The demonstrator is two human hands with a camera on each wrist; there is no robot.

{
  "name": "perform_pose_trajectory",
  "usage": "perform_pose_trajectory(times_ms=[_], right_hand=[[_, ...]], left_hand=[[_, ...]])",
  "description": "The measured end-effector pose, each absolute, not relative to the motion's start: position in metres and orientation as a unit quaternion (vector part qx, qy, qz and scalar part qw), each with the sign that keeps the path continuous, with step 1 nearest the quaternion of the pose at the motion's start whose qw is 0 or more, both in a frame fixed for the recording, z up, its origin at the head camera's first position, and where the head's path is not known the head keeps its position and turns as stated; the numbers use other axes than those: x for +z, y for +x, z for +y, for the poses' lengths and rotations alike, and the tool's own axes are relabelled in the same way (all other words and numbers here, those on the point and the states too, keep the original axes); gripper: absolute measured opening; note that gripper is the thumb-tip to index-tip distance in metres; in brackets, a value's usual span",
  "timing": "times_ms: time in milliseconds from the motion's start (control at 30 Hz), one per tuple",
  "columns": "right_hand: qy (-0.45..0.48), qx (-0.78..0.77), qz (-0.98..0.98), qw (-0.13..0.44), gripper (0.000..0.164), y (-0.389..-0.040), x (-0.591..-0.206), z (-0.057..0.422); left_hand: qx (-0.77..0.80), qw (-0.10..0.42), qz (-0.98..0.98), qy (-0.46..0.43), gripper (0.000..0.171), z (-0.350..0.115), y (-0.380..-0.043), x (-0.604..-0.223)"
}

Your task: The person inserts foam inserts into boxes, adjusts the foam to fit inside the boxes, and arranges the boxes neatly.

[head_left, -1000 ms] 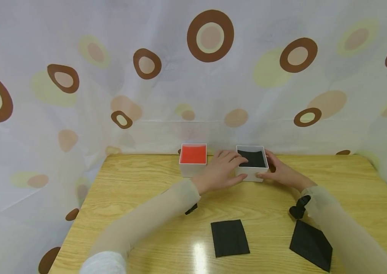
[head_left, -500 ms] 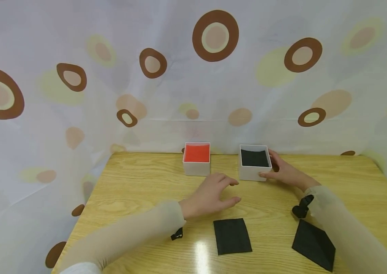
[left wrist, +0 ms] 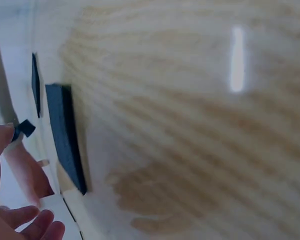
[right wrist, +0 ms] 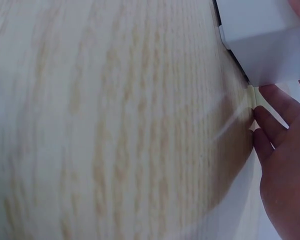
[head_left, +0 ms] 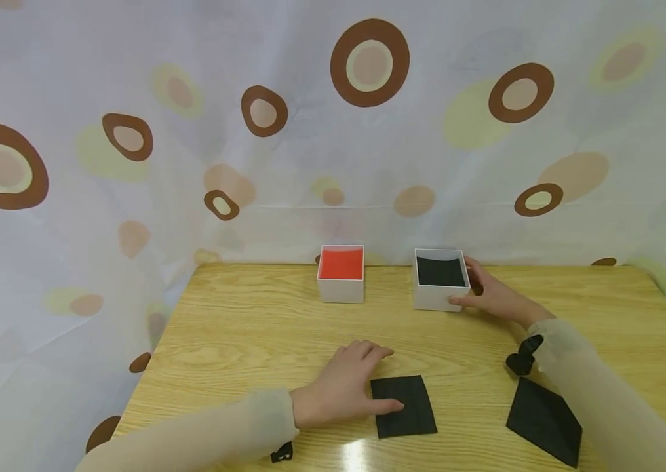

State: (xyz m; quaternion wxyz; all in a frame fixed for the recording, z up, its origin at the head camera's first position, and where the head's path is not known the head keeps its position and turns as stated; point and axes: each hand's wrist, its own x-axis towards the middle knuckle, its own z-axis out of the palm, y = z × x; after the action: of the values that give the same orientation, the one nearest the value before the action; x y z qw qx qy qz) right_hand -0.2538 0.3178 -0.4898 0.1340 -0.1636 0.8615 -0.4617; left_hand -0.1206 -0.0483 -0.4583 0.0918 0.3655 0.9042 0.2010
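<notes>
In the head view my left hand (head_left: 339,388) reaches over a folded black cloth square (head_left: 412,419), thumb above its left part and fingers spread, holding nothing. The left wrist view shows this cloth (left wrist: 65,132) as a thick slab beside the hand (left wrist: 20,222). My right hand (head_left: 497,298) grips the right side of a white box (head_left: 434,297), thumb at the front and fingers behind. Black cloth (head_left: 440,272) fills that box. Close up, the right wrist view has the hand (right wrist: 290,167) against the box's white wall (right wrist: 265,37).
A second white box (head_left: 340,291) holding red cloth (head_left: 341,264) stands to the left at the table's back edge. Another black folded square (head_left: 545,419) lies under my right forearm. A patterned curtain (head_left: 286,164) hangs behind the wooden table (head_left: 238,321).
My left hand has drawn back from the box with the black cloth, down towards the nearer black square. My right hand has stayed at the box's right side.
</notes>
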Motion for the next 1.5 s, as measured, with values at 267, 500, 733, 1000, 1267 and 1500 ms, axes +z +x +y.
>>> perform_pose_trajectory(times_ms=[267, 500, 733, 1000, 1267, 1500], right_hand=[[-0.157, -0.471, 0.856, 0.145, 0.108, -0.253, -0.488, 0.318], [-0.154, -0.465, 0.860, 0.145, 0.108, -0.253, -0.487, 0.316], [-0.154, -0.465, 0.859, 0.147, 0.108, -0.252, -0.487, 0.315], [-0.152, -0.460, 0.863, 0.145, 0.109, -0.253, -0.488, 0.317], [-0.145, -0.457, 0.865, 0.150, 0.111, -0.254, -0.489, 0.318], [-0.147, -0.460, 0.863, 0.147, 0.110, -0.255, -0.490, 0.318]], left_hand=[[0.164, 0.107, 0.910, 0.366, 0.102, -0.053, -0.101, -0.473], [0.148, 0.099, 0.914, 0.366, 0.110, -0.055, -0.099, -0.482], [0.133, 0.083, 0.912, 0.378, 0.110, -0.058, -0.098, -0.483], [0.130, 0.074, 0.906, 0.397, 0.095, -0.062, -0.102, -0.481], [0.118, 0.075, 0.905, 0.401, 0.086, -0.061, -0.104, -0.480], [0.097, 0.060, 0.909, 0.402, 0.083, -0.058, -0.107, -0.479]])
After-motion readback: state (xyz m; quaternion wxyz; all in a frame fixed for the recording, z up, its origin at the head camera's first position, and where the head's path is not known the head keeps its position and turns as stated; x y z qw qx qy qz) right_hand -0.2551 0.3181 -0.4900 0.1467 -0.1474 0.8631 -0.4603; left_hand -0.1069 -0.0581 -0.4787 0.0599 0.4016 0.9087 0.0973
